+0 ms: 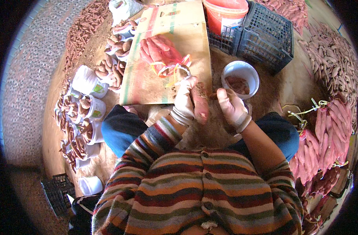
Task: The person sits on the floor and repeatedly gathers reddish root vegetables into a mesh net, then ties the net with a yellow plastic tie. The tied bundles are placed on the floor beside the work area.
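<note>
My left hand (183,98), in a pale work glove, is closed round a reddish sweet potato (201,105) with a rough, brownish patch along its upper end. The sweet potato points down toward my lap. My right hand (230,106), gloved too, is closed with the thumb uppermost, a little to the right. Something small and dark shows at its left side, too little to name. Beyond my left hand, a red mesh bag of sweet potatoes (160,53) lies on a flat cardboard sheet (187,35), its yellow and white ties trailing toward me. A white bucket (254,78) with brownish bits inside stands just beyond my right hand.
Dark plastic crates (265,37) and a red bucket (222,19) stand at the far right. White tubs of sweet potatoes (96,107) line the left. Filled red mesh bags (324,137) lie at right, near a large sweet potato pile (328,55).
</note>
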Demonstrator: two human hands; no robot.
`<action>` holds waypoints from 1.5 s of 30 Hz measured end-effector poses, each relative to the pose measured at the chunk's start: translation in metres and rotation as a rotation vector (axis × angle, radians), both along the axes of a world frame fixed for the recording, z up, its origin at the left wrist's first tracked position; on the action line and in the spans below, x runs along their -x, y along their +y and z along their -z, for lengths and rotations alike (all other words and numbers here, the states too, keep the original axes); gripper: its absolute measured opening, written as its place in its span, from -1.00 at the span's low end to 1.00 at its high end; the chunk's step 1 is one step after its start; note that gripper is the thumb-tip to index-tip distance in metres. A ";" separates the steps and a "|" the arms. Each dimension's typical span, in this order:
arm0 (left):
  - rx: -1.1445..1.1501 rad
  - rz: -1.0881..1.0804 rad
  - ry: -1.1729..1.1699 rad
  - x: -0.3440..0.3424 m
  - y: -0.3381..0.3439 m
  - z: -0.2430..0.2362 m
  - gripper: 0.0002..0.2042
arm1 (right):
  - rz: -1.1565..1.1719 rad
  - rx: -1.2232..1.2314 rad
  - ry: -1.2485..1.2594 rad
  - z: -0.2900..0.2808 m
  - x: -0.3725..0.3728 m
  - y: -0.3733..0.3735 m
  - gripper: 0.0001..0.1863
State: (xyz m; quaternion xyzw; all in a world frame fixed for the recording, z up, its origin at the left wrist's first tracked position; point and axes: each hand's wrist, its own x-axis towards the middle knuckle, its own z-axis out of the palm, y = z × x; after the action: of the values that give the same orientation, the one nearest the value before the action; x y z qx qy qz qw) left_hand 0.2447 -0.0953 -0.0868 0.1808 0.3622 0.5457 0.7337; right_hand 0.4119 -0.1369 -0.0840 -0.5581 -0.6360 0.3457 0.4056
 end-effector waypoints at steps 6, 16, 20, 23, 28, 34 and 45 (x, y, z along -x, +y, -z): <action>-0.138 0.079 0.115 0.001 0.007 0.028 -0.73 | -0.183 0.650 0.763 0.005 0.033 -0.010 -0.56; -0.275 -0.438 0.982 0.069 -0.002 0.019 -0.09 | -0.236 0.231 0.573 -0.014 0.026 -0.003 -0.60; -1.047 -0.568 1.871 0.082 0.044 -0.010 -0.07 | -0.224 0.282 0.703 -0.013 0.045 0.001 -0.54; -1.142 -0.405 2.083 0.082 0.076 -0.033 -0.36 | -0.221 0.143 0.903 -0.012 0.064 0.011 -0.54; -1.003 -0.132 1.931 0.089 0.107 -0.048 -0.73 | -0.145 0.070 0.813 -0.015 0.079 0.041 -0.55; -1.063 -0.046 1.757 0.093 0.111 -0.051 -0.71 | 0.120 0.284 0.931 0.006 0.118 0.081 -0.61; -1.060 0.149 1.272 0.099 0.080 -0.043 -0.80 | 0.199 -0.089 0.182 0.019 0.106 0.167 -0.46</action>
State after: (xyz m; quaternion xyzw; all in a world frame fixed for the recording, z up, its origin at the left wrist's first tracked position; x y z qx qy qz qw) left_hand 0.1455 -0.0148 -0.0442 0.8000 0.3899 0.3874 0.2406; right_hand 0.3061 0.0298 -0.1029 -0.5662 -0.5527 0.3243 0.5183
